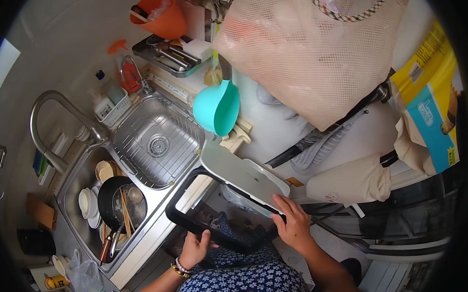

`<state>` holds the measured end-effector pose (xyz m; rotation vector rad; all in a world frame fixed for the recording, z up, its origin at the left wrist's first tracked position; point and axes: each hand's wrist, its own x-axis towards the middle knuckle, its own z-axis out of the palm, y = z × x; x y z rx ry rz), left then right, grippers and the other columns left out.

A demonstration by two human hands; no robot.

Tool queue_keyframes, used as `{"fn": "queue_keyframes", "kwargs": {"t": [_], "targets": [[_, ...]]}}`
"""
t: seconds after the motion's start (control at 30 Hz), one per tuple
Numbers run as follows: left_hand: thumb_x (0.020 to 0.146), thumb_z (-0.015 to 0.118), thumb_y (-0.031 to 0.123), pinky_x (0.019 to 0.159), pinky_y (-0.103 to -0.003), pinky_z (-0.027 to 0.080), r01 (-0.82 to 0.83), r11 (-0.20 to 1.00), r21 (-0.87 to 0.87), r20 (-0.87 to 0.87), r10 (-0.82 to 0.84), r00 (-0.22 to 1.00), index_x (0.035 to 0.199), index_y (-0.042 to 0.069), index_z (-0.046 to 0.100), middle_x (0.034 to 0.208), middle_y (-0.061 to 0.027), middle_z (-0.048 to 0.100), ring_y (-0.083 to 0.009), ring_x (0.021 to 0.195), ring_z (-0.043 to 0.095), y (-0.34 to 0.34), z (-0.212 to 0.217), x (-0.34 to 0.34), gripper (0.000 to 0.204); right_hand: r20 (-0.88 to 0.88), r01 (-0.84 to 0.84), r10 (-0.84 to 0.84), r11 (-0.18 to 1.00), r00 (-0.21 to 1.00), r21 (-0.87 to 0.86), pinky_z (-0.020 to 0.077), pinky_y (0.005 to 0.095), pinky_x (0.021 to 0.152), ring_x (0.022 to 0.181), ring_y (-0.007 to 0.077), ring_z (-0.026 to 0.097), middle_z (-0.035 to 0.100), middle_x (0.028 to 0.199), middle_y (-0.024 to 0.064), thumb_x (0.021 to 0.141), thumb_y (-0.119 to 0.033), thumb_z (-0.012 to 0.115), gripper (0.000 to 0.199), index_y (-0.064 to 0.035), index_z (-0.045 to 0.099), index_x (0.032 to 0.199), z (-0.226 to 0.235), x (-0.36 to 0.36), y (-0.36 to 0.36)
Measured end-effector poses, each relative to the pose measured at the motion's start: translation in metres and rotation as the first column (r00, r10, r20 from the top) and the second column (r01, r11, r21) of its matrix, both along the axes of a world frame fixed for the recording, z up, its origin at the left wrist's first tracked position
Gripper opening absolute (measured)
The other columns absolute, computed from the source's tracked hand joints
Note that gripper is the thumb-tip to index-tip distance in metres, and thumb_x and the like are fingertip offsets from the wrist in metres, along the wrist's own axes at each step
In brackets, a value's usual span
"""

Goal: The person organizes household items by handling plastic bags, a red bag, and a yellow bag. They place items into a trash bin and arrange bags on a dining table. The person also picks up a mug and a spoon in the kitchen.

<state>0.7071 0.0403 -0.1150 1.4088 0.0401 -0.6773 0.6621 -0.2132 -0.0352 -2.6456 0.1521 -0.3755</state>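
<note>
I hold a large black frame-like handle with a white flat board or lid attached, out in front of me over the counter edge. My left hand, wearing a beaded bracelet, grips the lower black bar. My right hand grips the right end, where the white part meets the black frame. A clear plastic bag shows under the white part.
A steel sink lies to the left, with a black pan, chopsticks and bowls beside it. A teal scoop, a mesh bag, an orange funnel and a curved tap hang or stand around.
</note>
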Motion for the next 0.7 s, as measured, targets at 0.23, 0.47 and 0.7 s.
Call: {"fn": "queue_keyframes", "kwargs": {"t": [0.23,0.47,0.7], "targets": [[0.089,0.045,0.014,0.06,-0.031,0.056,0.209,0.972,-0.112,-0.289,-0.233,0.929,0.11,-0.002,0.035,0.1,-0.0158,0.053,-0.0241,0.079,0.061,-0.096,-0.129,-0.01,0.028,-0.172,0.315,-0.314,0.949,0.934,-0.022,0.0445,0.0384,0.077,0.093,0.0332,0.054,0.055,0.108,0.0133,0.083,-0.024,0.052,0.034,-0.0086,0.052,0.113,-0.105,-0.06,-0.064],[0.089,0.043,0.011,0.061,-0.039,0.057,0.145,0.986,-0.087,-0.571,-0.169,0.803,0.113,0.0,0.036,0.108,-0.0179,0.051,-0.0306,0.083,0.06,-0.15,-0.195,0.04,0.027,-0.203,0.297,-0.293,0.955,0.934,-0.011,0.0407,0.0409,0.084,0.105,0.0347,0.048,0.046,0.121,0.0153,0.082,-0.017,0.051,0.043,-0.0062,0.041,0.122,-0.164,0.001,-0.106],[0.071,0.065,0.011,0.096,-0.032,0.036,0.369,0.899,0.238,-0.115,-0.351,0.929,0.1,-0.007,0.054,0.109,-0.0207,0.053,-0.0306,0.103,0.051,-0.164,-0.325,0.067,0.036,-0.413,0.208,-0.26,0.964,0.873,-0.167,0.0368,0.0453,0.09,0.113,0.0411,0.037,0.029,0.131,0.0225,0.079,-0.014,0.049,0.058,0.0,0.026,0.129,-0.162,0.007,-0.081]]}}
